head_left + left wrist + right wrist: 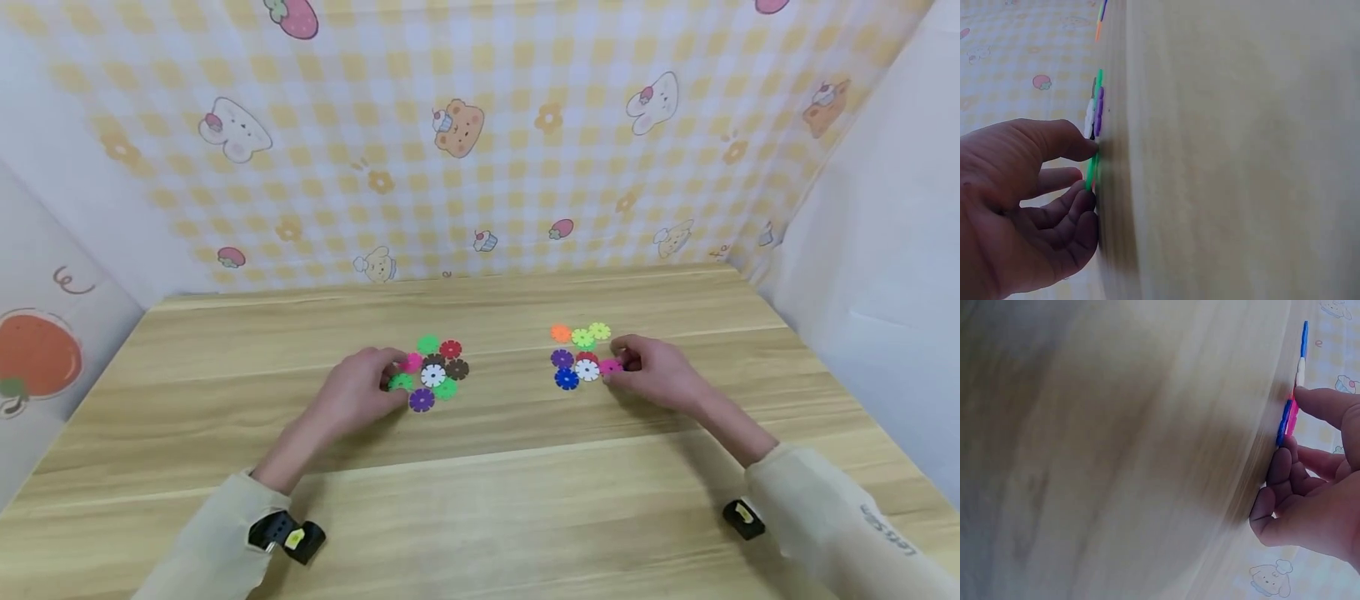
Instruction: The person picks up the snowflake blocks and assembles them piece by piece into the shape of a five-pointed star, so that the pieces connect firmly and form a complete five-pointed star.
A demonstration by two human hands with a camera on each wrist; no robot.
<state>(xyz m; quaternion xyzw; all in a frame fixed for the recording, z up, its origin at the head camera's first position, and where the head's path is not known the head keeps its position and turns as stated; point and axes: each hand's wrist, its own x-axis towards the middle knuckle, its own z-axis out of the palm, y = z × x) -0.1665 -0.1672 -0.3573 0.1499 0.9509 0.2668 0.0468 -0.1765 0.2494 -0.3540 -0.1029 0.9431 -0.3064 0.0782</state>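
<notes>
Two flat clusters of colourful notched plastic snowflake discs lie on the table. At the left cluster, my left hand (363, 387) grips a green disc (400, 382) at the near-left edge, thumb on one side and fingertips on the other. A pink disc (411, 362) lies by its index finger; a white disc (432, 376) sits on top in the middle, and a purple disc (422, 400) is by the thumb. On the right, my right hand (660, 373) pinches a pink disc (612, 367) at that cluster's right edge, beside a white disc (587, 370) and a blue disc (567, 379).
The wood-grain table (480, 517) meets a yellow checked cloth backdrop (495, 183) at the back. White side panels (870, 208) stand left and right. Bare tabletop separates the two clusters. Dark wrist devices (288, 533) sit at both sleeves.
</notes>
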